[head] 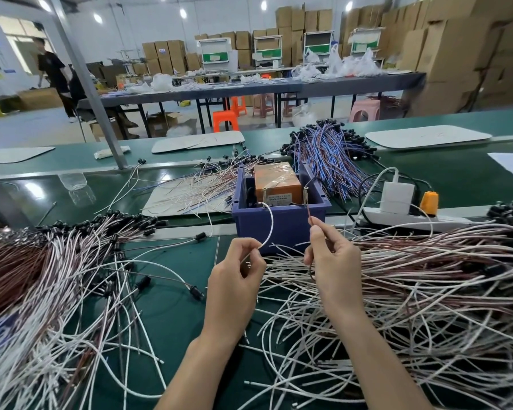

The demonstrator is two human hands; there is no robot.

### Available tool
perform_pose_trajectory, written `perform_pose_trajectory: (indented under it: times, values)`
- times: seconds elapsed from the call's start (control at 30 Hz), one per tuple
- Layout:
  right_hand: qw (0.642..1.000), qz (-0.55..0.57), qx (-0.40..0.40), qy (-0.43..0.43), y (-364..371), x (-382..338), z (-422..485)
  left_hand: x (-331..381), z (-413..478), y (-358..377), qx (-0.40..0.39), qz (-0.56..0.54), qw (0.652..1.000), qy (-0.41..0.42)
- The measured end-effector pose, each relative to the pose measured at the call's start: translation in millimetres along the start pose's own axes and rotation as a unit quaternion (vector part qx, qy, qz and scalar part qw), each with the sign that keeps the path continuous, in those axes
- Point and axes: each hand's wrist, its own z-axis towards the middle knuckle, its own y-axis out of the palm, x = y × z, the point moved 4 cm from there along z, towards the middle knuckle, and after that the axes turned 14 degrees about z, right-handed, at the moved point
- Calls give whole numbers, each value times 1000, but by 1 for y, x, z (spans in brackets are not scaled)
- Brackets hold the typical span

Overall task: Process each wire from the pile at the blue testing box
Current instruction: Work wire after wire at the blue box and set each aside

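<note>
"Wire pile (427,276) at right is large; much is left, I think."
"Yes; left hand (237,270) pinches white wire (270,226), right hand (332,258) pinches brown wire (309,213); both ends reach the blue testing box (293,223)."

The testing box (279,224) stands just beyond my left hand (234,279) and right hand (333,261), each holding a wire (270,223) up to it, with a wire heap (42,261) at my left, a wire pile (427,276) at my right, a power strip (412,218) right of the box and a wire bundle (329,152) behind it.
</note>
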Motion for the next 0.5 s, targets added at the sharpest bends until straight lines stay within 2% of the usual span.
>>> perform_pose_trajectory:
  times: [0.5]
  values:
    - [1000,1,-4,0,3,0,0,2,-1,1,-14,18,1000,4]
